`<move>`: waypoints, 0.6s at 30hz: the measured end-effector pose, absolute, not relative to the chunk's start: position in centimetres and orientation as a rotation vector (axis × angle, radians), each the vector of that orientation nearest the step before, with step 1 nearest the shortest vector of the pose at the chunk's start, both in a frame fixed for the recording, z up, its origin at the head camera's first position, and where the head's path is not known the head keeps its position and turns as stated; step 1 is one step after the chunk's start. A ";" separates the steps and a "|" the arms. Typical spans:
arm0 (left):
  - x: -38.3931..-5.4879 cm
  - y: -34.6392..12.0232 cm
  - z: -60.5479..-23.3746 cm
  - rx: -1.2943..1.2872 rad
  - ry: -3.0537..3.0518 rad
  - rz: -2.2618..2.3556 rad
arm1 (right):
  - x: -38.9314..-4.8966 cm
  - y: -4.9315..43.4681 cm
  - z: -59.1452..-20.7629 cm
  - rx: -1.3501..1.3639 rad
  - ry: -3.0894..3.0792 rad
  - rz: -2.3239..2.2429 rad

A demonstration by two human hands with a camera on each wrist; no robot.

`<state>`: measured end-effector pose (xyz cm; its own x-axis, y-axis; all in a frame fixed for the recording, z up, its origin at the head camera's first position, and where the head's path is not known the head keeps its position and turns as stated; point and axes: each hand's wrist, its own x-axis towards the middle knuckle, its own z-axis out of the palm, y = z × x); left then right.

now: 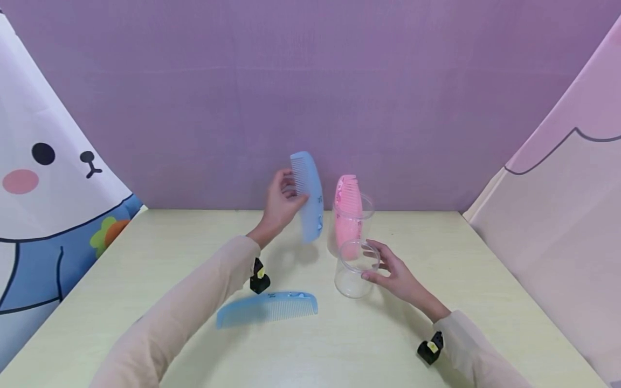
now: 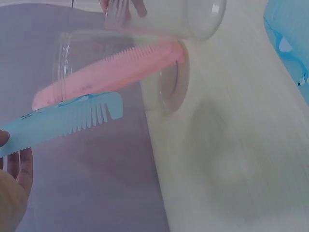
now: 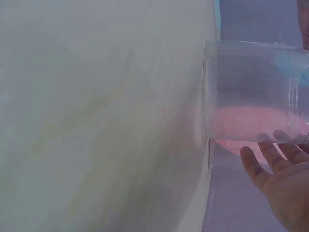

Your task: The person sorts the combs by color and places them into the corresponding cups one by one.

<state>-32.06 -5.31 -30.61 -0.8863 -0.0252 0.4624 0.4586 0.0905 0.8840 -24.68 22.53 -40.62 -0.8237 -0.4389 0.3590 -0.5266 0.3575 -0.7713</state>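
My left hand (image 1: 283,202) pinches a blue comb (image 1: 312,196) between thumb and fingers. The comb is held upright above the table, teeth to the left, beside the far clear cup (image 1: 367,207). Inside that cup leans pink comb plastic (image 1: 348,202), its top poking out above the rim; I cannot tell whether it is one comb or more. At the nearer clear cup (image 1: 354,283), my right hand (image 1: 395,275) grips the right side close to the rim. The left wrist view shows the held comb (image 2: 58,121) next to the far cup.
A second blue comb (image 1: 267,308) lies flat on the pale table (image 1: 388,345), close to my left forearm. Behind the table rises a purple backdrop (image 1: 233,108). Printed cloths hang at the left (image 1: 58,205) and right (image 1: 558,215).
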 end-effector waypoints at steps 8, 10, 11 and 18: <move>-30.8 -3.8 -29.5 -0.568 -1.976 -1.841 | -24.8 22.7 -40.7 0.885 -2.524 1.482; -30.5 -3.4 -29.3 -0.594 -1.962 -1.841 | -24.8 22.7 -40.7 0.882 -2.527 1.479; -30.4 -3.2 -29.3 -0.607 -1.953 -1.844 | -24.8 22.7 -40.7 0.882 -2.527 1.476; -29.5 -1.6 -29.2 -0.683 -1.936 -1.878 | -24.8 22.7 -40.7 0.882 -2.526 1.480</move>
